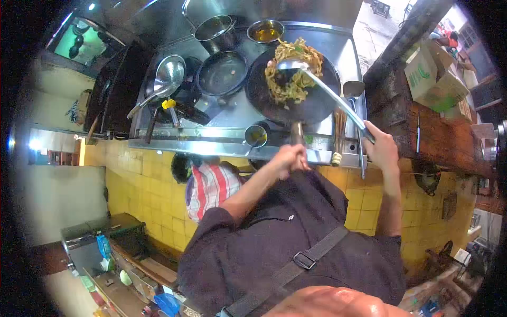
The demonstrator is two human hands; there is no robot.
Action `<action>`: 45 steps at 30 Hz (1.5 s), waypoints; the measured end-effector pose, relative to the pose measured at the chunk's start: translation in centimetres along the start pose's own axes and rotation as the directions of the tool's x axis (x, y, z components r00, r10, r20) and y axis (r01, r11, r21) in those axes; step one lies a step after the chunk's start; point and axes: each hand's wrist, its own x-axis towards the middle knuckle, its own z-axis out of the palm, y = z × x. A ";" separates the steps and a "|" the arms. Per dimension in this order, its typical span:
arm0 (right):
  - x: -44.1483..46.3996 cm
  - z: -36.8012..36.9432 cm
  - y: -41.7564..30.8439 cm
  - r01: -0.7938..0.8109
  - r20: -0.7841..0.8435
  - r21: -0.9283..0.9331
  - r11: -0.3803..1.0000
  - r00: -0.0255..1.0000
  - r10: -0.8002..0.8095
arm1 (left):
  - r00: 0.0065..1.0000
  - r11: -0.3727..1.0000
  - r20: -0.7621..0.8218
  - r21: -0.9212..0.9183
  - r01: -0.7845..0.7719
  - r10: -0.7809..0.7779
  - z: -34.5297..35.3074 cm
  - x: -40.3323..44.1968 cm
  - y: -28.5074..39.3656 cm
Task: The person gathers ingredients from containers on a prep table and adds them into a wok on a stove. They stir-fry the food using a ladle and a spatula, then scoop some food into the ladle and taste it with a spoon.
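Note:
My left hand (pixel 291 159) is closed round the handle of a dark wok (pixel 261 100). In my right hand (pixel 381 149) is the long handle of a metal ladle (pixel 336 97), whose bowl lies among the food. Noodle-like food (pixel 301 52) with bits of vegetable is spread in a ring over the wok, piled highest at the far side.
Left of the wok are an empty dark pan (pixel 223 73), a pot (pixel 213 29) and a strainer (pixel 170 74). A bowl of oil (pixel 265 31) stands behind. Near the front edge are a small cup (pixel 256 135) and a bamboo brush (pixel 338 138). A box (pixel 435 79) sits right.

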 end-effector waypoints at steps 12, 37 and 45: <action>7.8 7.5 -2.6 -0.085 0.145 -0.150 0.985 0.984 0.107 | 0.960 0.953 -0.065 0.153 -0.260 0.272 -8.0 13.6 1.8; 8.8 15.0 -2.2 0.030 0.142 0.043 0.999 0.989 -0.036 | 0.994 0.993 0.002 0.043 -0.107 0.107 -9.3 16.2 1.9; 4.3 -3.8 -3.4 0.180 0.256 -0.001 0.984 0.951 -0.174 | 0.978 0.839 0.209 -0.529 0.129 -0.019 7.5 0.1 5.1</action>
